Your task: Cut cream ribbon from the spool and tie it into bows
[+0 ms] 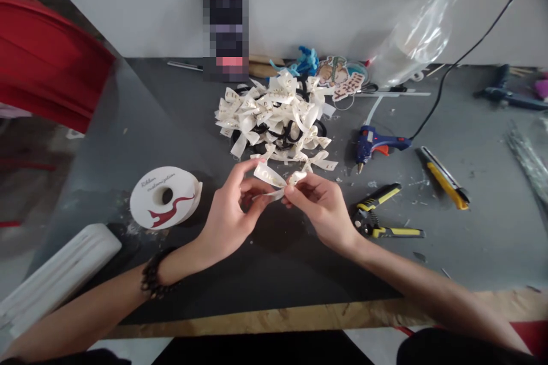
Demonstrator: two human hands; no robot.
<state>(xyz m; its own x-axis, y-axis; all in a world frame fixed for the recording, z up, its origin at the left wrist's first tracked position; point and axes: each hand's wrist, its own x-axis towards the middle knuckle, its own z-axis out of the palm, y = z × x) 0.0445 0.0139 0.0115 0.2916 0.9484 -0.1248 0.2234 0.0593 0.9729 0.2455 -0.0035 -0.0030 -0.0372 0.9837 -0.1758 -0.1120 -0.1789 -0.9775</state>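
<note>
Over the near middle of the table, a white ribbon bow (270, 174) with gold print is held between both hands. My left hand (233, 202), with a dark beaded bracelet on its wrist, has its fingers closed on the bow's left tails. My right hand (323, 205) pinches the bow at its knot, thumb and forefinger together. Just beyond them lies a heap of white ribbon bows (274, 108) mixed with black hair ties (295, 131). A ribbon spool (145, 194) with red and black print stands left of my left hand.
Right of the heap rests a blue glue gun (381, 141) with a black cord. Yellow-handled wire strippers (377, 219) and a yellow utility knife (445, 179) lie nearby. A white box-like object (64, 274) is at left; a clear plastic bag (415, 45) leans at the back wall.
</note>
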